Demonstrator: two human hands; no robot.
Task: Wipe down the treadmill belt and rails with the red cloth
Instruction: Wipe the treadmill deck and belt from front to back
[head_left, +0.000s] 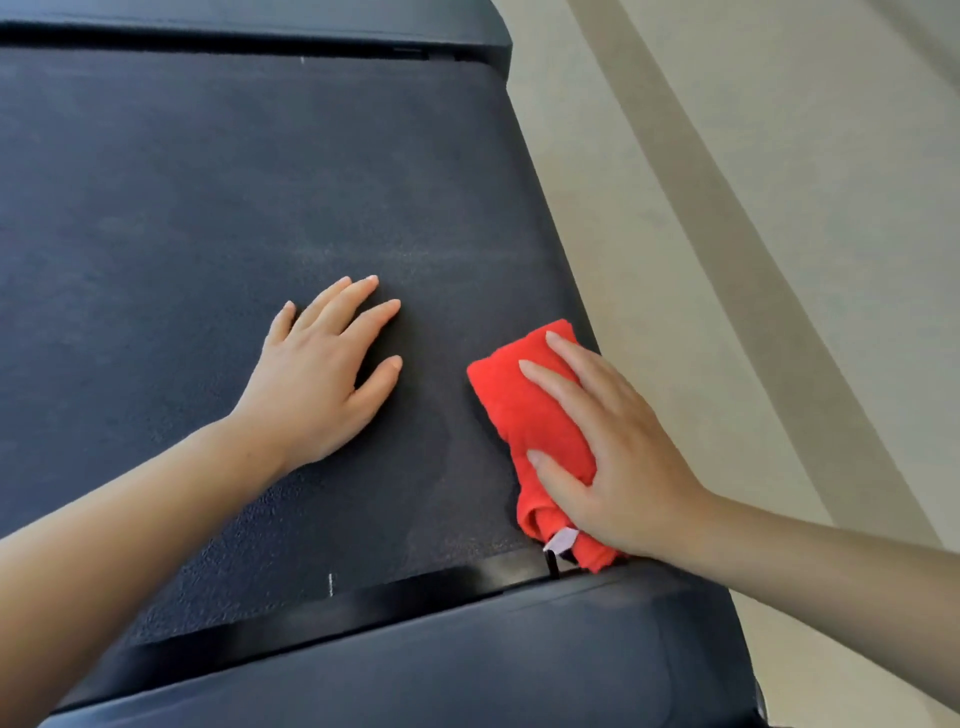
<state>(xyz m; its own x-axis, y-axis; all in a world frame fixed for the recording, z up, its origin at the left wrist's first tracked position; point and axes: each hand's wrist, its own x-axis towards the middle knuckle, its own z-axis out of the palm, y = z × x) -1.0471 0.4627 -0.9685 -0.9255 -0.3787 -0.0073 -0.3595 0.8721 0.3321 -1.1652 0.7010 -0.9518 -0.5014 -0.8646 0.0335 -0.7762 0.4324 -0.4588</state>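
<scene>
The dark textured treadmill belt (208, 234) fills most of the view. A folded red cloth (511, 400) with a small white tag lies on the belt's right end, close to the near rail (467, 639). My right hand (613, 447) presses flat on the cloth, fingers spread over it and thumb against its near side. My left hand (322, 374) rests palm down on the bare belt, fingers apart, a short way left of the cloth. The far rail (260, 21) runs along the top.
Beige floor (779, 208) with long shadow bands lies to the right of the treadmill's end. A glossy black strip (363, 597) separates the belt from the near rail.
</scene>
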